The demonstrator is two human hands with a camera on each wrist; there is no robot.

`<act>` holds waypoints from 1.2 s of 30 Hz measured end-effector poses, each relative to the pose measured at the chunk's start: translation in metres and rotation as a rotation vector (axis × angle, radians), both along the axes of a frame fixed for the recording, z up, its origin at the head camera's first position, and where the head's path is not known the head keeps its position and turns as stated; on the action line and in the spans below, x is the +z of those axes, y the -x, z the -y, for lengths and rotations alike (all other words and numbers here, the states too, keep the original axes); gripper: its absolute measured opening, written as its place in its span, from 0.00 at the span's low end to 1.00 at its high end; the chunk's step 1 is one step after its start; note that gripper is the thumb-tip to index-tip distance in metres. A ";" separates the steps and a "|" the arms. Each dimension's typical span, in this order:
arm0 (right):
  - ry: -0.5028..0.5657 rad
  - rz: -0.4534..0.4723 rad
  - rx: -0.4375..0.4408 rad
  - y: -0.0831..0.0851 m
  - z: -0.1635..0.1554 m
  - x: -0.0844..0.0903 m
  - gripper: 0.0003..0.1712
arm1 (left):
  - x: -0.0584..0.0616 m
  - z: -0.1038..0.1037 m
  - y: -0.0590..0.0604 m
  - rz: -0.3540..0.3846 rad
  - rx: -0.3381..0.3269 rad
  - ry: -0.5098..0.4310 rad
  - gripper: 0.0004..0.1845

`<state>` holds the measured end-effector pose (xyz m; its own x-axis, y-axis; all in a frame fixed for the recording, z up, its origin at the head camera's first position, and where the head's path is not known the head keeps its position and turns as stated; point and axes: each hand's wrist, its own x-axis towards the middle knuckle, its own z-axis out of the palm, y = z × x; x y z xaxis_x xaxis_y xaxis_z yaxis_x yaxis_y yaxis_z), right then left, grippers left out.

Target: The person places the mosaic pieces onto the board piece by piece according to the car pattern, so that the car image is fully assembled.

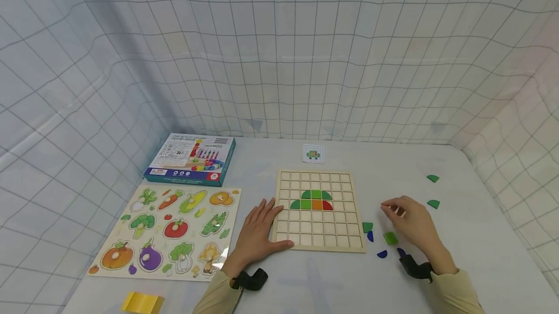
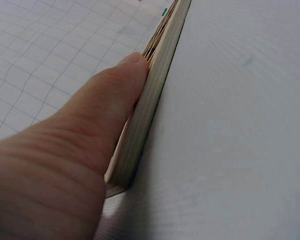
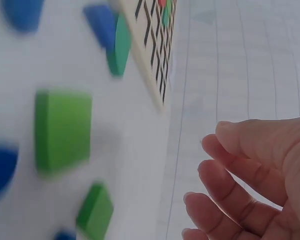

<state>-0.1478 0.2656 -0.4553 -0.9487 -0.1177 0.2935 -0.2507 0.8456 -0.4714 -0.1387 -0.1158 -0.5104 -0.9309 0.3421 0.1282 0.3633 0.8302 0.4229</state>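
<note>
A wooden grid board point(image 1: 305, 236) lies flat in front of me, with several green, orange and red pieces point(image 1: 316, 205) set in its squares as a dome-like figure. My left hand point(image 1: 257, 236) rests on the board's lower left corner, fingers spread. In the left wrist view its thumb point(image 2: 107, 90) lies against the board's edge point(image 2: 145, 120). To the right of the board my right hand point(image 1: 412, 222) hovers above the table with loosely bent fingers. Thumb and forefinger are close together, and nothing shows between them. Below it is a light green square block point(image 1: 390, 238).
Dark blue half-round pieces point(image 1: 382, 254) and a green quarter-round piece point(image 1: 368, 227) lie near the board's right edge. Two green quarter-rounds point(image 1: 433, 178) are farther right. A pattern card point(image 1: 313, 154) lies behind the board. Leftward are a vegetable puzzle point(image 1: 163, 236), a box point(image 1: 192, 158) and a yellow block point(image 1: 142, 303).
</note>
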 end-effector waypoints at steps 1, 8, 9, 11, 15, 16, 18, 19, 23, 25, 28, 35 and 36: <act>-0.002 -0.006 -0.015 -0.002 -0.007 0.001 0.07 | 0.000 0.000 0.000 0.000 0.000 -0.005 0.49; -0.007 0.012 -0.116 -0.009 -0.053 0.008 0.10 | 0.001 0.001 0.001 -0.006 0.007 -0.010 0.49; -0.012 0.016 -0.132 -0.008 -0.059 0.008 0.11 | 0.001 0.002 0.001 -0.008 0.008 -0.010 0.49; -0.015 0.025 -0.159 -0.006 -0.070 0.006 0.11 | 0.000 0.002 0.001 -0.005 0.011 -0.004 0.49; -0.025 0.086 -0.205 0.002 -0.090 -0.002 0.14 | 0.000 0.002 0.001 -0.006 0.012 -0.004 0.49; -0.026 0.111 -0.213 0.003 -0.094 -0.004 0.15 | 0.000 0.002 0.001 -0.007 0.010 -0.005 0.49; -0.029 0.167 -0.221 0.007 -0.100 -0.008 0.17 | 0.000 0.002 0.001 -0.011 0.005 -0.012 0.49; -0.032 0.190 -0.220 0.008 -0.103 -0.010 0.17 | -0.001 0.002 0.001 -0.010 0.003 -0.013 0.49; -0.048 0.241 -0.196 0.012 -0.108 -0.016 0.19 | -0.002 0.001 0.001 -0.007 -0.004 -0.005 0.49; -0.061 0.233 -0.183 0.012 -0.107 -0.018 0.18 | -0.002 0.001 0.000 -0.008 -0.004 -0.001 0.49; -0.078 0.216 -0.185 0.013 -0.106 -0.018 0.17 | -0.002 0.000 0.000 -0.012 -0.005 -0.005 0.49; -0.115 0.225 -0.234 0.010 -0.103 -0.016 0.16 | -0.001 0.000 0.000 -0.016 -0.005 -0.004 0.49; -0.120 0.225 -0.239 0.010 -0.102 -0.016 0.16 | -0.002 0.000 0.000 -0.016 -0.005 -0.004 0.49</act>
<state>-0.1577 0.3681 -0.4713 -0.9929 0.0951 0.0714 0.0604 0.9207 -0.3856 -0.1384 -0.1159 -0.5119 -0.9272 0.3457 0.1441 0.3737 0.8269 0.4203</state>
